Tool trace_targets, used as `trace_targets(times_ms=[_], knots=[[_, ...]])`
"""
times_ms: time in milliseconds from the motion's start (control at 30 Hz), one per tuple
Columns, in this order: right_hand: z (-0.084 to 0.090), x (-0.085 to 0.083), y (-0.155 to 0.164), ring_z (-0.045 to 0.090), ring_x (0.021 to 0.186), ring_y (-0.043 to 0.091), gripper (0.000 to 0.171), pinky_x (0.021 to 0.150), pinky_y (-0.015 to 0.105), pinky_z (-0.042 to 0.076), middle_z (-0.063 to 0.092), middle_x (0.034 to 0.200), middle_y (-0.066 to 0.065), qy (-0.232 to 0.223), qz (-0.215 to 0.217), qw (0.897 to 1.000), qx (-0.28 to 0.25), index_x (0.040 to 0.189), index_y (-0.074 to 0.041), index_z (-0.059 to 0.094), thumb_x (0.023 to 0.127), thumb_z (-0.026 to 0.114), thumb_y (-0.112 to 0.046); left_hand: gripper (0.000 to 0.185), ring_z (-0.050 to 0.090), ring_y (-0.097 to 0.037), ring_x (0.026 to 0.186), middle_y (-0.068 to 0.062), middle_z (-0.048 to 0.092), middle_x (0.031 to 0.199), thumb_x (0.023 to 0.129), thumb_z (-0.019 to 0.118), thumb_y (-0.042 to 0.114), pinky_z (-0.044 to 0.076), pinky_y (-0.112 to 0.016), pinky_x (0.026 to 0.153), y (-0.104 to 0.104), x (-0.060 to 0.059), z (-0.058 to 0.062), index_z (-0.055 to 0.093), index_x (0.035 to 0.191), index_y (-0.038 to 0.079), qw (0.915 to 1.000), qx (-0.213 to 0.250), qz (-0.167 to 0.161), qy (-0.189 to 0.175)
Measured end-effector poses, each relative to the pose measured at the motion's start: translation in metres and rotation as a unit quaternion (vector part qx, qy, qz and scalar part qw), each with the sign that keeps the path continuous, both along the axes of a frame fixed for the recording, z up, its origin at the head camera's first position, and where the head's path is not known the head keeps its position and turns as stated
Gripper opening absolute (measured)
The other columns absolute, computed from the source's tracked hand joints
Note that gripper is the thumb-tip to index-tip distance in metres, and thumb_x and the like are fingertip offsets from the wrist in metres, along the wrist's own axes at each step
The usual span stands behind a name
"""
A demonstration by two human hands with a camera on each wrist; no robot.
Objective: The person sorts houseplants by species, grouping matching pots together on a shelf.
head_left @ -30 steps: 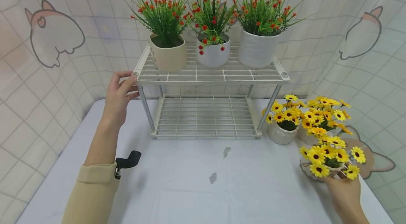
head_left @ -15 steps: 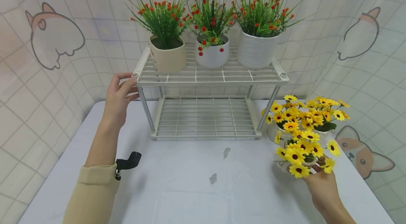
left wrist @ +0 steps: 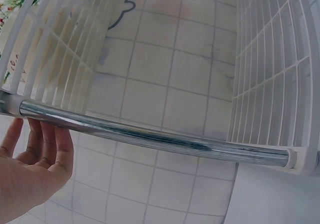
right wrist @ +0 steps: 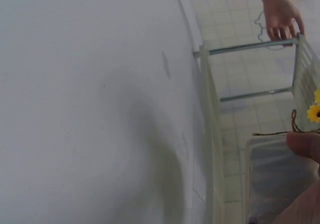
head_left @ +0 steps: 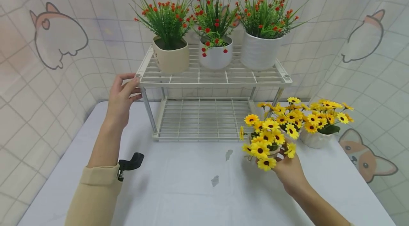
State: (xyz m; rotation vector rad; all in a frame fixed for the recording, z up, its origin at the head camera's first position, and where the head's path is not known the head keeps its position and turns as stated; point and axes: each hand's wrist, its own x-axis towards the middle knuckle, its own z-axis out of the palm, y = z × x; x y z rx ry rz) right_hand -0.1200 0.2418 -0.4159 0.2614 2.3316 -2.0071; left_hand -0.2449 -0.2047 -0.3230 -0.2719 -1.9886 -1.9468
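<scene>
Trouble is looming in the head view: the right hand (head_left: 289,171) is gripping a yellow-flower pot (head_left: 266,151) at lower right, its plastic blooms nearly brushing the rack (head_left: 211,78)'s thin wire shelf. Left wrist view: the left hand (left wrist: 31,171) is loosely cupping the glossy chrome post (left wrist: 150,136). Right wrist view: a fingertip is pinching twine on the smooth white pot.

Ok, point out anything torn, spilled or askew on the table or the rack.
Two small grey marks blemish the white tablecloth before the white wire two-tier rack; whether tears or stains is unclear. The three pots of red flowers stand upright. Nothing is spilled.
</scene>
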Motion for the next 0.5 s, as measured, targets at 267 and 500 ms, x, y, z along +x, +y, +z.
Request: trace_targets(times_ms=[267,500], knots=[[-0.002,-0.025,-0.037,0.043,0.128,0.034,0.084,0.083,0.03,0.055,0.032,0.151,0.015,0.036,0.03,0.999,-0.008,0.155,-0.008,0.027,0.089,0.077,0.003,0.032,0.059,-0.02,0.107,-0.003,0.062,0.12,0.106,0.057,0.034,0.046,-0.033,0.095,0.0,0.0,-0.001,0.052,0.132,0.015,1.0,-0.001,-0.001,0.001],[-0.01,-0.05,-0.069,0.039,0.138,0.03,0.086,0.101,0.041,0.049,0.039,0.152,0.011,0.053,0.04,0.998,-0.01,0.154,-0.01,0.033,0.085,0.081,0.005,0.032,0.059,-0.02,0.107,-0.003,0.062,0.12,0.107,0.056,0.034,0.046,-0.033,0.094,0.0,-0.001,-0.001,0.052,0.132,0.015,1.0,-0.008,0.004,0.002]])
